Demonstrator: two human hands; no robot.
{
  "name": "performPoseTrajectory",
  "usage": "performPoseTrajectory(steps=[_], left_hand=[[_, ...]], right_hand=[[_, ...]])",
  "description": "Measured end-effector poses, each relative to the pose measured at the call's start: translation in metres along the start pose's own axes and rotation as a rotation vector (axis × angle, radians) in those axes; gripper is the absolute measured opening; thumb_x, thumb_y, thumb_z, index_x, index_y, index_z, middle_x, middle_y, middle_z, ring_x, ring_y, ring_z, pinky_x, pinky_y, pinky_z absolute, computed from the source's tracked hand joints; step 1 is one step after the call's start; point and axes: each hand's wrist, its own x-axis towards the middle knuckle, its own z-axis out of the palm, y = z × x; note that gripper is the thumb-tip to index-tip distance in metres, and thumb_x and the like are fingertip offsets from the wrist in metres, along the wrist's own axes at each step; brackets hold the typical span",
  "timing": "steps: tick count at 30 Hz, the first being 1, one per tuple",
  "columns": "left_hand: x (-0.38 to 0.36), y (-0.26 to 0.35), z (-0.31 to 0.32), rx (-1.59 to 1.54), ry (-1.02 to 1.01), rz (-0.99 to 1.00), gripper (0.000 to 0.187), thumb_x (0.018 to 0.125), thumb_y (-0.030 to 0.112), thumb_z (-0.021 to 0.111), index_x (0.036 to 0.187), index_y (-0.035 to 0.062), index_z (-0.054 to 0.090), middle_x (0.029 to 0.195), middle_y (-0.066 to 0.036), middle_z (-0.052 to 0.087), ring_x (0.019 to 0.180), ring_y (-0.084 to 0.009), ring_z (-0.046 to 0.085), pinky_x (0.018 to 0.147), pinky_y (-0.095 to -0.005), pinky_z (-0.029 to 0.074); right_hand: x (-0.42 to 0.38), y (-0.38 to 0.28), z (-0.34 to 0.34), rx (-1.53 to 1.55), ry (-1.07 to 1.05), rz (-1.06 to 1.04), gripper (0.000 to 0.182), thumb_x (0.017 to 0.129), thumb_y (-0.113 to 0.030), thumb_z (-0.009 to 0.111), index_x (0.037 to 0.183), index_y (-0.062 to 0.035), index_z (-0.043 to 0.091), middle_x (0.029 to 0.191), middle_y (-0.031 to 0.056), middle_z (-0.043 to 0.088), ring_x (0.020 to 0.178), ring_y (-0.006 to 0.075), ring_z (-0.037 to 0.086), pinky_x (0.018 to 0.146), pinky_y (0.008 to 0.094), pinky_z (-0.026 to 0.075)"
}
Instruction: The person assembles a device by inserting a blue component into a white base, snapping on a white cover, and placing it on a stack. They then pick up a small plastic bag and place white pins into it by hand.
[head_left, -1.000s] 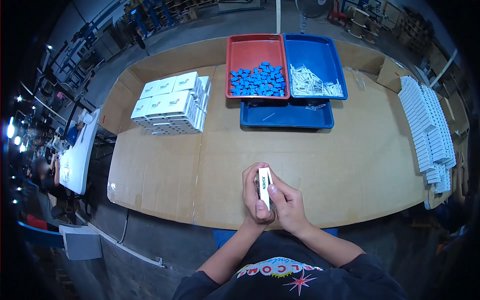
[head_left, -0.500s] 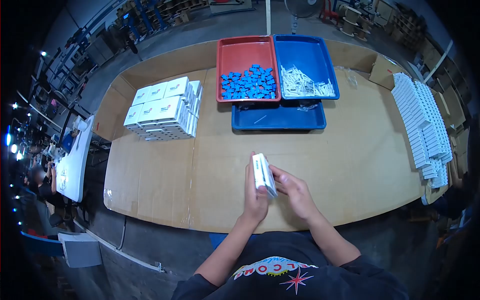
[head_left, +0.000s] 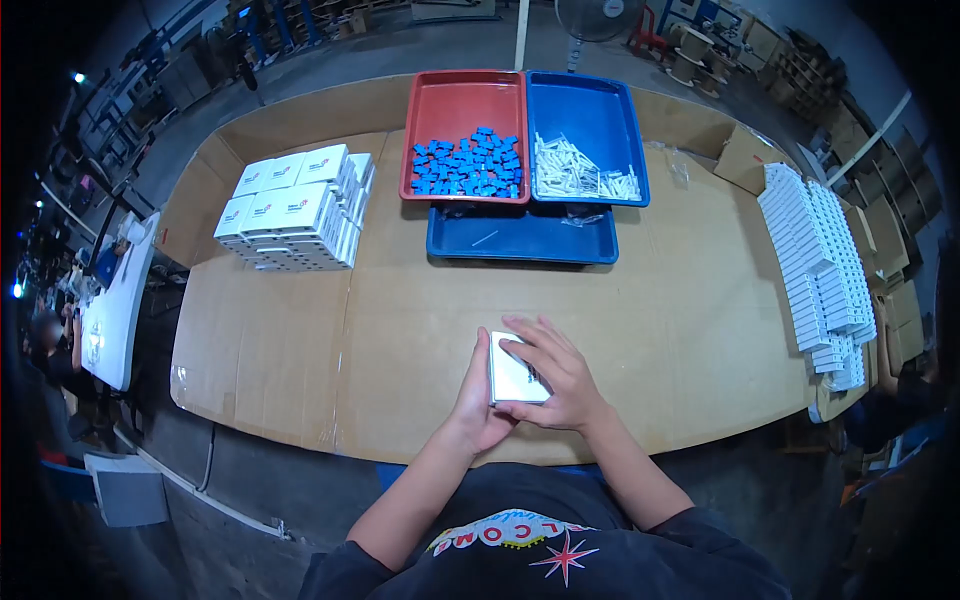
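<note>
A white box (head_left: 512,372) with dark print on its face is held between both hands above the cardboard-covered table (head_left: 420,310), close to its front edge. My left hand (head_left: 474,405) grips the box along its left side and lower corner. Across the top and right side of the box lies my right hand (head_left: 560,382), its fingers over the printed face and its thumb at the lower edge. Part of the face is hidden under these fingers.
Stacked white boxes (head_left: 285,210) stand at the left. Behind are a red tray (head_left: 465,105) of blue pieces, a blue tray (head_left: 585,105) of white pieces and a lower blue tray (head_left: 520,240). White parts (head_left: 820,270) are piled right. A person (head_left: 60,350) sits far left.
The box has turned from its narrow side to its broad printed face. My right hand has moved over onto that face. The whole view has shifted slightly.
</note>
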Motion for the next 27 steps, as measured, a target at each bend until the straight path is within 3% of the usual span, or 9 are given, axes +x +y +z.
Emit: performPoseTrajectory(steps=[15, 18, 27], left_hand=[[-0.011, 0.002, 0.007, 0.079, 0.019, 0.119, 0.071, 0.107, 0.071, 0.03, 0.142, 0.0144, 0.053, 0.127, -0.009, 0.066, 0.115, -0.0227, 0.068, 0.094, -0.0387, 0.059], [-0.013, 0.003, 0.004, 0.092, 0.034, 0.118, 0.07, 0.107, 0.071, 0.029, 0.141, 0.0144, 0.054, 0.125, -0.009, 0.067, 0.114, -0.0221, 0.069, 0.093, -0.038, 0.059], [-0.015, 0.006, 0.0, 0.092, 0.033, 0.114, 0.07, 0.107, 0.071, 0.03, 0.138, 0.0145, 0.055, 0.12, -0.008, 0.068, 0.11, -0.0213, 0.07, 0.091, -0.037, 0.06]], right_hand=[[0.002, -0.003, 0.017, 0.03, 0.167, -0.095, 0.076, 0.077, -0.051, 0.085, 0.129, 0.0005, 0.069, 0.137, 0.0233, 0.066, 0.121, 0.0423, 0.067, 0.107, 0.0547, 0.05], [0.001, -0.005, 0.022, 0.024, 0.188, -0.121, 0.075, 0.081, -0.054, 0.082, 0.127, 0.0035, 0.069, 0.131, 0.03, 0.068, 0.119, 0.0444, 0.068, 0.107, 0.0543, 0.049], [0.005, -0.008, 0.026, 0.007, 0.215, -0.145, 0.074, 0.075, -0.051, 0.087, 0.123, 0.0033, 0.071, 0.13, 0.0261, 0.069, 0.114, 0.0432, 0.07, 0.1, 0.052, 0.054]])
